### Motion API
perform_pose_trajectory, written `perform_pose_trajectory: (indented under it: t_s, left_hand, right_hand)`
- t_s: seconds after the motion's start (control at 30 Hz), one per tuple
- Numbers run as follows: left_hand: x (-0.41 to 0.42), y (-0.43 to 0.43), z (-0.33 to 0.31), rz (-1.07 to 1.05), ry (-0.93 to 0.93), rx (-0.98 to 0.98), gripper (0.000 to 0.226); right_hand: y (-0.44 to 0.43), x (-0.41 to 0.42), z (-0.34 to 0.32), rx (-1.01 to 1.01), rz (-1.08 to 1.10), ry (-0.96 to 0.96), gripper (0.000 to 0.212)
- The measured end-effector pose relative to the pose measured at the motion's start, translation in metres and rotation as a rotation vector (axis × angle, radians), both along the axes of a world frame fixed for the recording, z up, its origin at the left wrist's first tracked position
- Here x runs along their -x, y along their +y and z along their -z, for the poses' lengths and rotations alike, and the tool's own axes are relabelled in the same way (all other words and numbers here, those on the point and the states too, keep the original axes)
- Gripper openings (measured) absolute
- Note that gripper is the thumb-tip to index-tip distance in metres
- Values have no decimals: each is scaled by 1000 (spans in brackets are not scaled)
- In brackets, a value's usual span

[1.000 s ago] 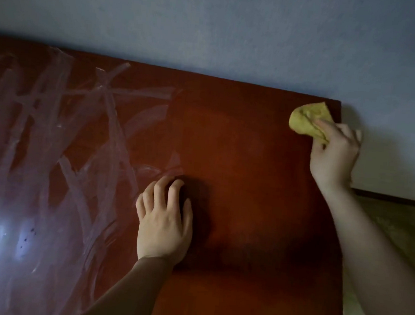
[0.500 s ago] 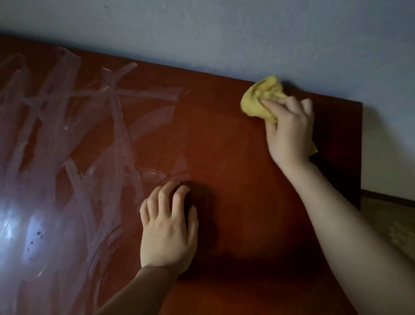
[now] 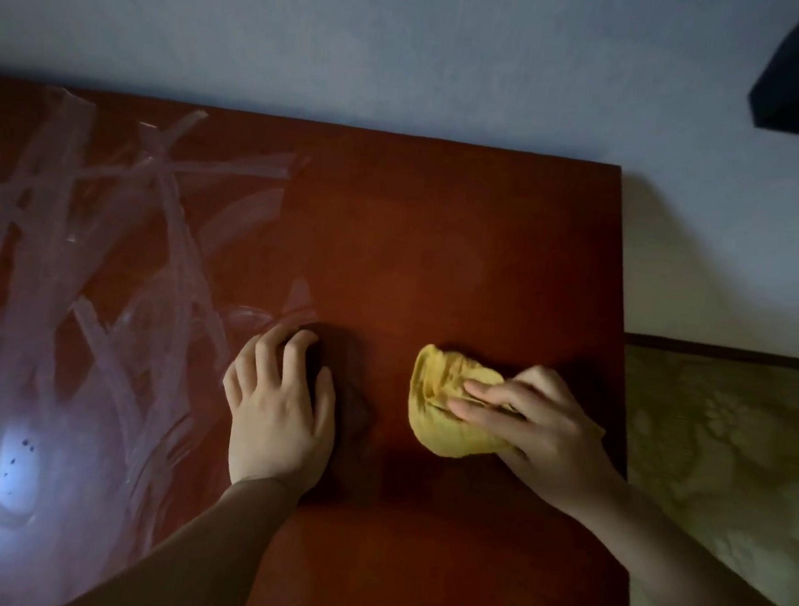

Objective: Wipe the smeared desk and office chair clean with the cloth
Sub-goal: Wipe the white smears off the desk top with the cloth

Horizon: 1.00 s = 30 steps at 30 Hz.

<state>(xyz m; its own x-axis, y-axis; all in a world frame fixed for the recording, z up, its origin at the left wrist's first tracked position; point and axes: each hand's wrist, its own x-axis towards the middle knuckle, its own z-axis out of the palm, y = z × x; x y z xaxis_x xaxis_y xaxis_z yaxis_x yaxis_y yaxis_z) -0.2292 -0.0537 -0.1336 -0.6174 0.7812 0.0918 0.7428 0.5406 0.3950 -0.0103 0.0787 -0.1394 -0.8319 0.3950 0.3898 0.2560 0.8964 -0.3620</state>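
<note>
**Q:** Where is the cloth, and what holds it?

**A:** The bunched yellow cloth (image 3: 447, 402) lies on the right, clean part of the dark red desk (image 3: 441, 234). The right hand (image 3: 541, 424) grips it and presses it down, two fingers stretched over its top and the others curled.

**Q:** And the other hand?

**A:** The left hand (image 3: 279, 408) rests palm down on the desk just beside the cloth. Its fingers are loosely spread at the edge of the pale smears (image 3: 107, 232) and hold nothing.

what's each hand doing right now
Left hand: open, resting on the desk, holding nothing.
Right hand: holding the yellow cloth down on the desk.
</note>
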Motion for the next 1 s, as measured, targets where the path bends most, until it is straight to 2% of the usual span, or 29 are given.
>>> perform_pose_trajectory:
  t_s: [0.13, 0.23, 0.5, 0.7, 1.0]
  left_hand:
    - [0, -1, 0, 1, -2, 0, 42]
    - [-1, -2, 1, 0, -5, -6, 42]
    - [-3, 0, 4, 22, 41, -50, 38]
    - [0, -1, 4, 31, 53, -43, 36]
    - [2, -3, 6, 28, 66, 0, 35]
  right_hand:
    - [37, -24, -1, -46, 54, 6, 37]
    - [80, -24, -5, -40, 175, -12, 33]
    - [172, 42, -4, -85, 415, 11, 31]
    - [177, 137, -2, -112, 325, 70, 27]
    - [121, 274, -6, 3, 227, 70, 27]
